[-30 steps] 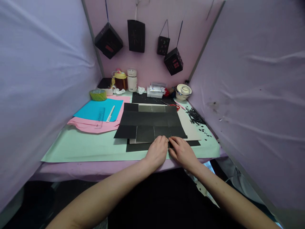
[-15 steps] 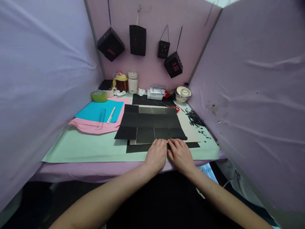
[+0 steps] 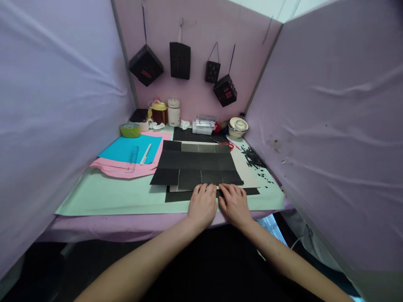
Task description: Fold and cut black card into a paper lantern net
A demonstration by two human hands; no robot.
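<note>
A creased black paper sheet (image 3: 201, 161) with pale fold lines lies in front of me, its side flaps slightly raised. My left hand (image 3: 204, 204) is closed at the middle of its near edge, fingers bent over the paper. Close beside it, my right hand (image 3: 234, 203) grips the same edge with curled fingers; both thumbs are partly hidden. Beneath the sheet is a pale board (image 3: 247, 174), and under that shows another black sheet (image 3: 176, 196). Red-handled scissors (image 3: 227, 145) rest behind the creased sheet.
Black paper scraps (image 3: 253, 159) lie at the right. At the left are blue paper (image 3: 126, 147), a pen (image 3: 145, 154), a clear ruler (image 3: 134, 156) and green tape (image 3: 130, 130). A bottle (image 3: 174, 112) and bowl (image 3: 238, 126) stand at the back; black paper lanterns (image 3: 180, 61) hang above.
The view has tilted up and shifted slightly right. Both hands stay at the sheet's near edge, with the near part of the paper lying a little differently.
</note>
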